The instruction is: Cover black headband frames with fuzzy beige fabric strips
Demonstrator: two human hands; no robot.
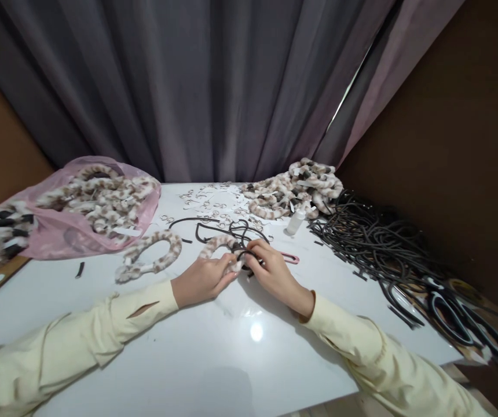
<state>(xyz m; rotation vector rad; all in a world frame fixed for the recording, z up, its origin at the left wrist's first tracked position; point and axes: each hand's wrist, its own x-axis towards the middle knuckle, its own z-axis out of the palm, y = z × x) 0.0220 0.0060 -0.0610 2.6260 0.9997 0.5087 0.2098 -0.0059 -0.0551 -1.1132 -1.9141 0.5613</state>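
Near the middle of the white table, my left hand is closed on a fluffy white-and-brown fur tube that curves up and away from the fingers. My right hand pinches a thin black cord right beside the tube's end. Where cord and tube meet is partly hidden by the fingers. Just behind the hands lie loose loops of black cord. A pink tool pokes out past the right hand. To the left rests a fluffy ring.
A pink plastic bag full of fluffy rings stands at left. Metal rings lie scattered at the back, beside a fur pile and a small clear bottle. A heap of black cords and large scissors occupy the right.
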